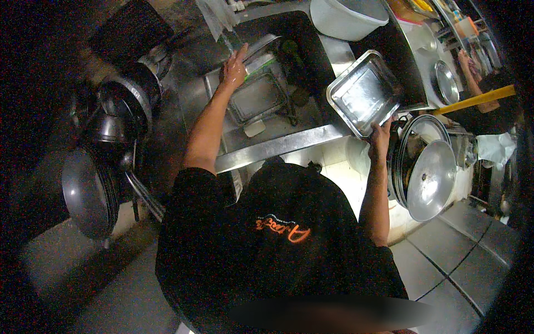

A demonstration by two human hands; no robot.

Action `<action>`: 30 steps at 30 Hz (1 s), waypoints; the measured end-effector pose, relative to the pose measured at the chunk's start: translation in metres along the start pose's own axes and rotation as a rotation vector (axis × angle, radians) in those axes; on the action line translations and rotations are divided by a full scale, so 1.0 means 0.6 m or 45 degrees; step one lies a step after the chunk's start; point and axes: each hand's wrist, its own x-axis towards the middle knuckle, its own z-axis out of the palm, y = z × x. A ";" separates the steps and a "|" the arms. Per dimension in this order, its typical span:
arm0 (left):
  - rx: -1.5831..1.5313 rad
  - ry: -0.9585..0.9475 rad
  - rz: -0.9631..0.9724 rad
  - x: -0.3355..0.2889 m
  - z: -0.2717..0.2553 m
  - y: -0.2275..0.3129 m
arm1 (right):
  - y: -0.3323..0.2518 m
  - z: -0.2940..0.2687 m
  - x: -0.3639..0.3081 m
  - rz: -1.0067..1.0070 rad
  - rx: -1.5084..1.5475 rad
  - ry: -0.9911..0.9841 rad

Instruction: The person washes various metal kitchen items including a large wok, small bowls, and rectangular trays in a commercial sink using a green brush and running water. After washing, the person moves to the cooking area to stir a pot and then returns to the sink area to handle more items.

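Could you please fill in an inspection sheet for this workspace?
Surface: metal sink with a broad, bright front rim.
Job's things: shiny rectangular tray, held tilted at the sink's right; rectangular metal piece lying in the sink.
Clutter: stacked pans at left; round metal pans at right; white tub beyond the sink.
Hands: right hand grips the tray's near edge; left hand is over the sink, its grip unclear.
Cables: nothing seen.
Surroundings: grey tiled floor; another person's arm at upper right.
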 end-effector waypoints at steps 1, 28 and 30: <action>-0.016 0.018 -0.027 -0.008 -0.009 0.004 | -0.006 0.002 -0.004 -0.010 -0.016 -0.005; -1.747 0.362 -0.631 -0.178 -0.158 0.400 | -0.028 -0.039 -0.024 -0.271 -0.408 0.013; -1.777 0.430 -0.700 -0.174 -0.140 0.328 | -0.026 -0.050 -0.031 -0.232 -0.402 0.009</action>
